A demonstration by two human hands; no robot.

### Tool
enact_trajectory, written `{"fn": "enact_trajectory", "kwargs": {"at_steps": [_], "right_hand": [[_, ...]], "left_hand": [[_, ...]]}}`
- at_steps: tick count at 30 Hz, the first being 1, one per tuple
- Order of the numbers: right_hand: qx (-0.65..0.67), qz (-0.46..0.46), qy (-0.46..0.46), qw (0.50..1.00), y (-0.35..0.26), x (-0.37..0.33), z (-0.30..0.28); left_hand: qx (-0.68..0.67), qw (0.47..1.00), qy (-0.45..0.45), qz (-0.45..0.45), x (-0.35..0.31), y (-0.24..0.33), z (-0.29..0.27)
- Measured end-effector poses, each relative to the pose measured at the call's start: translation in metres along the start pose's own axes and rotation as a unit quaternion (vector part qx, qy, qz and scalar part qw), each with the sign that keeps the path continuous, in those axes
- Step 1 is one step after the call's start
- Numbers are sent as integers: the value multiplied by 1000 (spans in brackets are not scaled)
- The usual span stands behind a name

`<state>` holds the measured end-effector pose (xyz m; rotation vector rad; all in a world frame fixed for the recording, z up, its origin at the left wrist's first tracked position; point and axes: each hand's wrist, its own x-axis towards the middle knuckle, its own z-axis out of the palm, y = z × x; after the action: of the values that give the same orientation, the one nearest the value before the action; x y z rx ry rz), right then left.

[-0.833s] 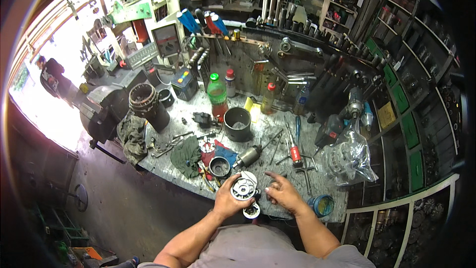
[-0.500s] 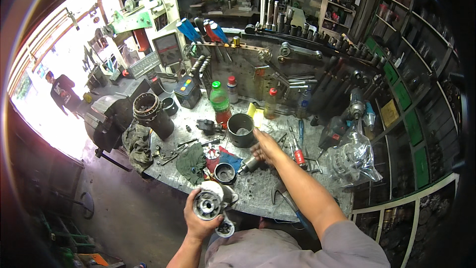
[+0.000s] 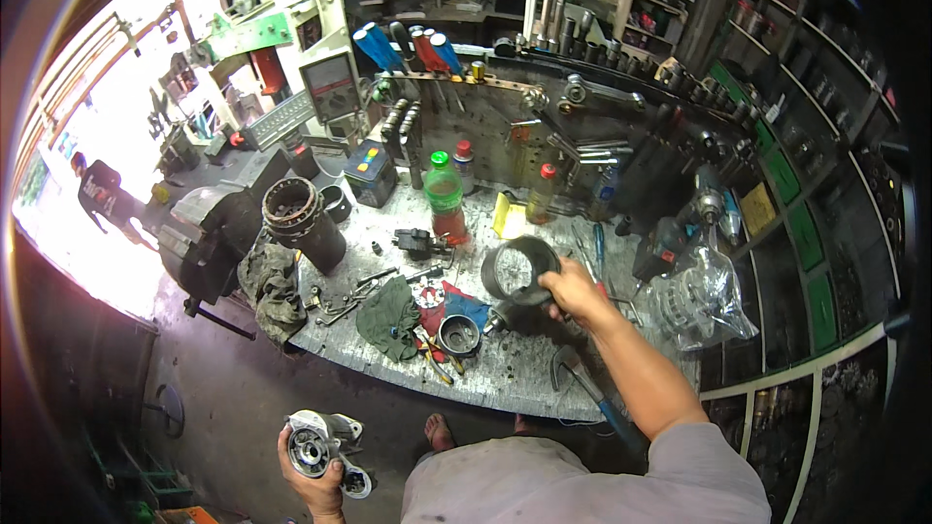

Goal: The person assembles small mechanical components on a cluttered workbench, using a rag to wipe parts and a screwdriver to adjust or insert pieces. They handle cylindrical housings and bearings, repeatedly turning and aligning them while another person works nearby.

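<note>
My left hand (image 3: 318, 491) grips a silver cast-metal motor housing (image 3: 336, 430) beyond the bench's near edge, over the floor. Its round open face, with a ring in the centre, is turned up. In my right hand (image 3: 577, 289) is a dark hollow metal cylinder (image 3: 493, 279), tilted above the bench so that the bench top shows through it; the thumb and fingers pinch its right wall. Below it lies a metal shaft-like part (image 3: 499, 318), partly hidden. A small round metal cup (image 3: 458, 334) stands beside that, next to red and blue cloth (image 3: 470, 309).
On the metal bench (image 3: 388, 374) are a green rag (image 3: 386, 318), a bottle of red liquid (image 3: 446, 196), a hammer (image 3: 582, 388) and a bagged part (image 3: 687, 303). A vise (image 3: 202, 241) is at the left. Someone (image 3: 105, 196) stands in the bright doorway.
My right hand has taken hold of the dark cylinder and lifted it off the bench, tilting it. My left hand has moved left and down with the housing, away from the bench.
</note>
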<state>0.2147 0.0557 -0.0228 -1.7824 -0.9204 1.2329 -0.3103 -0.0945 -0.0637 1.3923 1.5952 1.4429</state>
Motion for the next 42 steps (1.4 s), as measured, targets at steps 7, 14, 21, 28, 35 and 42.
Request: {"fn": "enact_trajectory", "kwargs": {"at_steps": [7,14,21,28,35,42], "right_hand": [[-10,152,-36,988,53,-98,18],[-50,95,2,994,78,-92,38],[-1,-76,15,997,66,-125,-1],[-46,-237,53,969,75,-155,-10],[-255,-335,32,906,37,-161,-1],[-384,-343,41,856,7,-155,10]], "left_hand": [[-67,993,-84,40,53,24,35],[-216,940,-256,70,61,81,148],[-107,910,-360,177,29,108,259],[-53,946,-304,101,-10,99,298],[119,896,-294,310,11,114,270],[215,859,-348,307,20,140,257]]}}
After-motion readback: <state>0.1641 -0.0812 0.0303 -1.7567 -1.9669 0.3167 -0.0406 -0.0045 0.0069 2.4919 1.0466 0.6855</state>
